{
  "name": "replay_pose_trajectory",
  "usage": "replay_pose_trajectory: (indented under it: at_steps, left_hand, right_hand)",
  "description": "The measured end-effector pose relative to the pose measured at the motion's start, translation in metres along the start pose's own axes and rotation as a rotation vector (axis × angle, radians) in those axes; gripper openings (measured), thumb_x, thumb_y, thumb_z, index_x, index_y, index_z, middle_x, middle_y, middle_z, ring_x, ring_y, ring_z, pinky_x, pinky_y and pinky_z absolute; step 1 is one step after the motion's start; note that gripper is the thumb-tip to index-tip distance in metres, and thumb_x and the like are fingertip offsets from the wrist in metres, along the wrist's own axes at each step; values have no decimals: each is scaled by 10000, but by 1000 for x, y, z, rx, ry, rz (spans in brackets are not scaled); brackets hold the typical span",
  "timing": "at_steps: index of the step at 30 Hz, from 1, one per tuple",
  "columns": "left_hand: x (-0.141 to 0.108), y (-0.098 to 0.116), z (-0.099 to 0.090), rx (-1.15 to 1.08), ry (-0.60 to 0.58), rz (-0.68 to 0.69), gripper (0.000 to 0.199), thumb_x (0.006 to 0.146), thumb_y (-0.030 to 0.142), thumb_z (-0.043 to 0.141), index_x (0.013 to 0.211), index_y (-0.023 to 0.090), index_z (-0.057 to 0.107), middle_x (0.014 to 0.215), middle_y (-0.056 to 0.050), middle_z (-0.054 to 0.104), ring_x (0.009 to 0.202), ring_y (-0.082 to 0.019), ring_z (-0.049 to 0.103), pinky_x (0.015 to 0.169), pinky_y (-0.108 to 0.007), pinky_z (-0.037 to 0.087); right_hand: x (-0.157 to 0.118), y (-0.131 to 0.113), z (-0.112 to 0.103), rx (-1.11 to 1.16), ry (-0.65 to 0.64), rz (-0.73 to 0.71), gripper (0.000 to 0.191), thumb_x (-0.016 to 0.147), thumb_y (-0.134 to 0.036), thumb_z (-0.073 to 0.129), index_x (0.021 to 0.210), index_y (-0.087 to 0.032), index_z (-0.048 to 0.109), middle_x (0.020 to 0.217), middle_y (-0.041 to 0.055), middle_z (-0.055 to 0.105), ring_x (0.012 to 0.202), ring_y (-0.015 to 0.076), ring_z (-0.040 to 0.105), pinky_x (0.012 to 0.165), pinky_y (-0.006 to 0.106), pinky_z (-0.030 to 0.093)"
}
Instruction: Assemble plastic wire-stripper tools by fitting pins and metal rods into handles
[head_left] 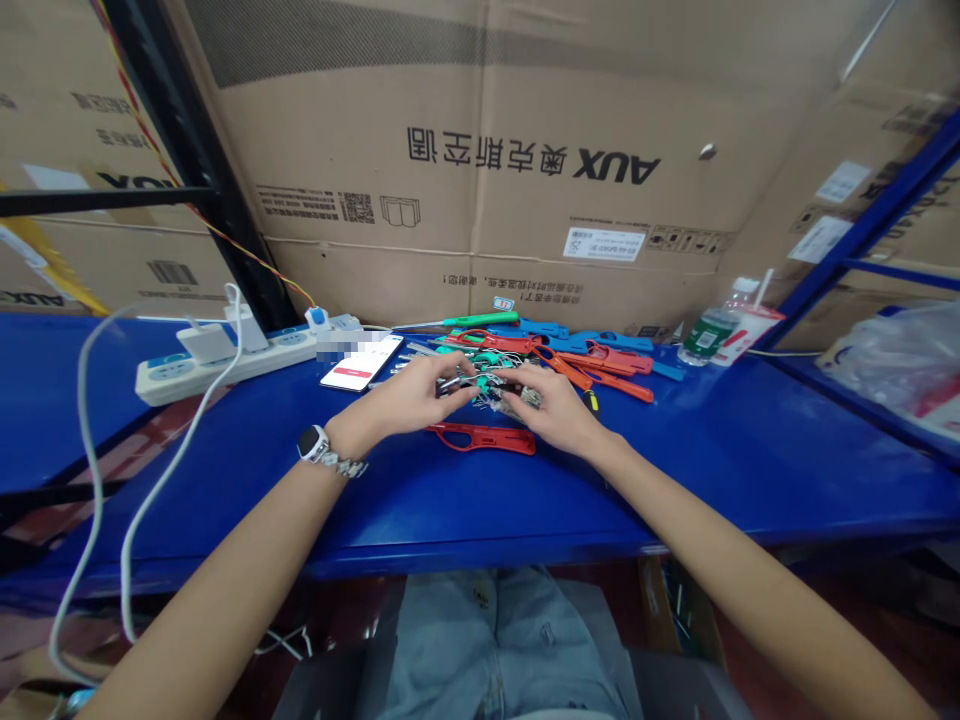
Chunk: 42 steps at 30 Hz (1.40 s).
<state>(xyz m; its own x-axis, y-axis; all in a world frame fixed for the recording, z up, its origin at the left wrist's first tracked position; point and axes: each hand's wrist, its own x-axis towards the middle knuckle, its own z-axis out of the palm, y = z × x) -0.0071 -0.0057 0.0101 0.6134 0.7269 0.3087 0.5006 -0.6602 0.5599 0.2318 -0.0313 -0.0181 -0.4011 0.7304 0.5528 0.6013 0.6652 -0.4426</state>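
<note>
Both my hands meet over a pile of small lighter parts in the middle of the blue table. My left hand (420, 395), with a watch on its wrist, pinches a thin metal tube (454, 381) between thumb and fingers. Across from it, the fingers of my right hand (551, 408) are closed at the pile's near edge; what they hold is too small to make out. Green pieces with thin wires (489, 360) lie between and behind the fingers. A red lighter shell half (495, 438) lies just in front of the hands. Further orange-red shells (619, 386) and blue shells (592, 342) spread behind and right.
A green-handled screwdriver (480, 320) lies behind the pile. Left of it are a phone (364, 362) and a white power strip (281, 352) with plugs and cables. A bottle (703, 338) and a cup with a straw (742, 335) stand right. Large cardboard boxes (487, 220) wall off the back.
</note>
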Motion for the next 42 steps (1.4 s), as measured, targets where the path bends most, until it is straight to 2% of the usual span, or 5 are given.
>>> replay_pose_trajectory:
  at_steps: [12,16,19,25,42]
  left_hand:
    - [0,-6,4,142,-128,115,363,1043,418,465,833,180,641,681,-1,594,589,-133,477,604,-279,330]
    - [-1,5,8,208,-171,135,322,1049,381,459,954,179,691,789,-35,683,639,-150,547,626,-289,344]
    - [-1,12,11,224,-205,100,286,1033,329,468,983,174,704,828,-51,712,643,-159,568,626,-296,344]
    - [0,12,13,259,-180,55,261,1010,367,518,951,168,676,801,-46,693,641,-163,569,609,-292,335]
    - [-1,11,15,157,-114,127,161,998,302,463,896,202,537,706,7,565,599,-151,492,604,-295,333]
  right_hand:
    - [0,-4,3,221,-54,95,370,829,-67,553,1165,-199,636,894,22,639,773,165,580,717,318,486]
    - [3,-5,5,463,-157,193,154,928,-244,555,1051,-207,640,834,8,629,690,149,541,631,286,445]
    - [4,-5,8,504,-152,215,223,962,-421,569,964,-210,639,842,21,650,696,154,546,635,291,443]
    - [4,-3,10,501,-134,270,345,899,-551,653,875,-211,605,731,-14,575,620,129,480,574,264,391]
    - [6,2,17,567,-48,276,301,868,-493,710,885,-199,645,767,4,632,657,137,558,616,285,464]
